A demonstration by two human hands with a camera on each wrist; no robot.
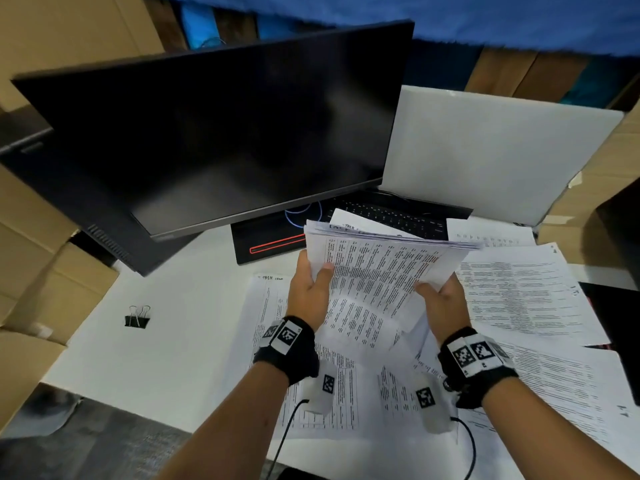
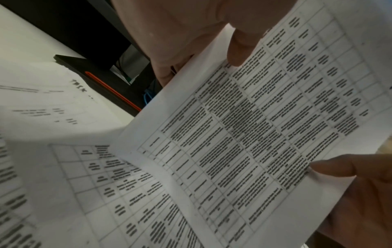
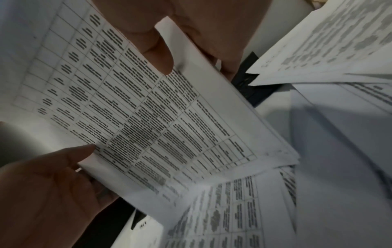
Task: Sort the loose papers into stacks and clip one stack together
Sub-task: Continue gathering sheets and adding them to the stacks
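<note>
— Where is the stack of papers?
— Above the white counter, tilted. Left hand and right hand pinch its side edges.
— And the black binder clip?
— Lying on the counter, well apart at left.

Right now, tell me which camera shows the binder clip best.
The head view. The binder clip lies alone on the white desk, left of the left hand, sharp and unblocked. Neither wrist view shows it; both are filled by the stack of papers that the two hands grip, the right hand at its other edge.
</note>
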